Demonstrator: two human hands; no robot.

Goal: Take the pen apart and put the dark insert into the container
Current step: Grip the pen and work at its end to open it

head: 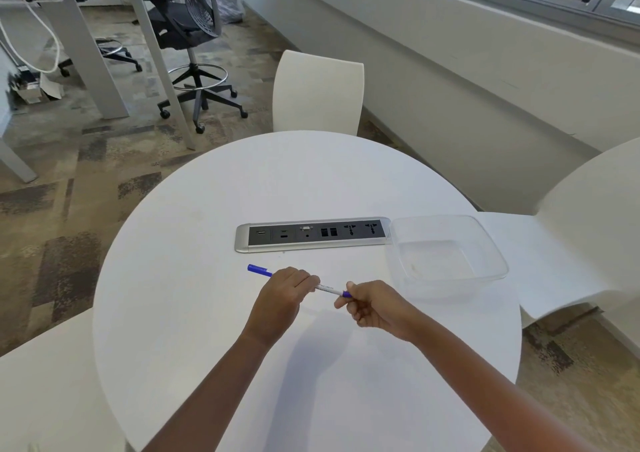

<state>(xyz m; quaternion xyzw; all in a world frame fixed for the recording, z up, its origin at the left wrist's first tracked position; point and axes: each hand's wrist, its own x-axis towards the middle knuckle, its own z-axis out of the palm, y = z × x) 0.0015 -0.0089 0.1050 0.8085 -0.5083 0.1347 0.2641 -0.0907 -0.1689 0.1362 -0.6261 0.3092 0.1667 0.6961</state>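
Observation:
A white pen with a blue cap at its left end and a blue piece at its right end hangs level over the round white table. My left hand is closed around the barrel near the cap. My right hand pinches the blue right end between thumb and fingers. A clear, empty plastic container stands on the table to the right, apart from both hands. The dark insert is hidden inside the pen.
A silver and black socket strip is set into the table just beyond the hands, touching the container's left rim. White chairs stand at the far side, right and near left. A black office chair stands by a desk further back.

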